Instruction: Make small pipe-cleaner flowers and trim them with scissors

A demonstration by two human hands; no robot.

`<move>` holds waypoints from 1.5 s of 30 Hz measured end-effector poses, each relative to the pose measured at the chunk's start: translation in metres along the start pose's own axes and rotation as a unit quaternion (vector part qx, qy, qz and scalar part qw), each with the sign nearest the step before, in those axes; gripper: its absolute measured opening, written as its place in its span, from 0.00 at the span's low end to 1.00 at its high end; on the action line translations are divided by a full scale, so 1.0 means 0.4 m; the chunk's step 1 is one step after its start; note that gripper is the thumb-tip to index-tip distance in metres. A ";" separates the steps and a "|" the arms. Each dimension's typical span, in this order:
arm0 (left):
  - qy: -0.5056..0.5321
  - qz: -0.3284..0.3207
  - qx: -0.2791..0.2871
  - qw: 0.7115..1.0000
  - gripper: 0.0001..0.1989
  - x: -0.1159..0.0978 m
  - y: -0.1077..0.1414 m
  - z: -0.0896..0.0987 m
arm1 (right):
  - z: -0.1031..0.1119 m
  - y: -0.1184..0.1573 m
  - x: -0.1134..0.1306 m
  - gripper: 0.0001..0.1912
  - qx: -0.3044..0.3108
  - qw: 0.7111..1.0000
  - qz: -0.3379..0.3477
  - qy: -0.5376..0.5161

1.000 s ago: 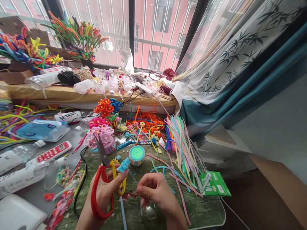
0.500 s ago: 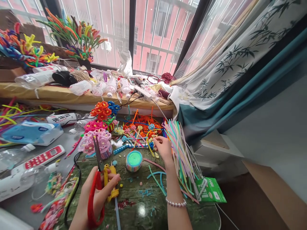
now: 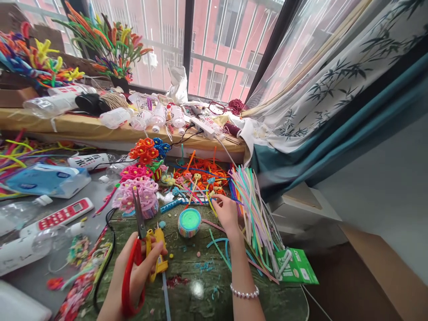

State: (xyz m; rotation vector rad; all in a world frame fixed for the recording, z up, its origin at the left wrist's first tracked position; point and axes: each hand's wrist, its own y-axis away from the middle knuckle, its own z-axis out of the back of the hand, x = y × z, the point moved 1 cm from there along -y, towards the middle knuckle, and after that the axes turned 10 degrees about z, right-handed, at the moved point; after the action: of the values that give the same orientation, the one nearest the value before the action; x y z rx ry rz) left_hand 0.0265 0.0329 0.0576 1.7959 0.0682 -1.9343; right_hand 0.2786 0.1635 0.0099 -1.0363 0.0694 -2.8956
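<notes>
My left hand (image 3: 133, 272) is closed round the red-handled scissors (image 3: 133, 281), whose blades point up and away from me. Just right of these fingers, partly behind them, is a yellow hot glue gun (image 3: 161, 249) with a clear glue stick (image 3: 166, 296) at its back end. Over the pile of pipe-cleaner flowers (image 3: 197, 178), my right hand (image 3: 228, 214) has thumb and forefinger drawn together beside a yellow pipe cleaner (image 3: 211, 206); what lies between the fingertips is unclear. A small round striped pot with a green top (image 3: 189, 222) stands between the hands.
Finished flower pots (image 3: 138, 196) stand at the left centre. A bundle of pastel pipe cleaners (image 3: 252, 209) lies right of my forearm, by a green packet (image 3: 297, 266). Plastic bottles (image 3: 30, 254), a tissue pack (image 3: 50, 179) and a black cord (image 3: 106, 258) are on the left.
My right hand has dipped slightly and its fingertips have moved in closer to the yellow pipe cleaner. The left hand keeps the scissors in nearly the same place. The view has shifted a little.
</notes>
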 end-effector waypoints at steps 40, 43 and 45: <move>0.080 -0.001 0.036 0.996 0.29 -0.046 0.073 -0.036 | 0.122 0.197 0.208 0.18 -0.221 0.783 0.039 -0.581; 0.082 -0.005 0.050 0.995 0.24 -0.038 0.082 -0.057 | 0.059 0.323 0.231 0.18 -0.203 0.767 0.011 -0.608; 0.082 -0.013 0.057 0.995 0.23 -0.023 0.084 -0.061 | 0.024 0.378 0.235 0.18 -0.184 0.768 -0.010 -0.613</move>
State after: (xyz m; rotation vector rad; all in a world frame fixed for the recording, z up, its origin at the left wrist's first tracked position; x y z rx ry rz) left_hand 0.0621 0.0155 0.0728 2.0366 0.0363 -1.8368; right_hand 0.2192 0.0054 0.0668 -2.7009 0.5348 -1.6443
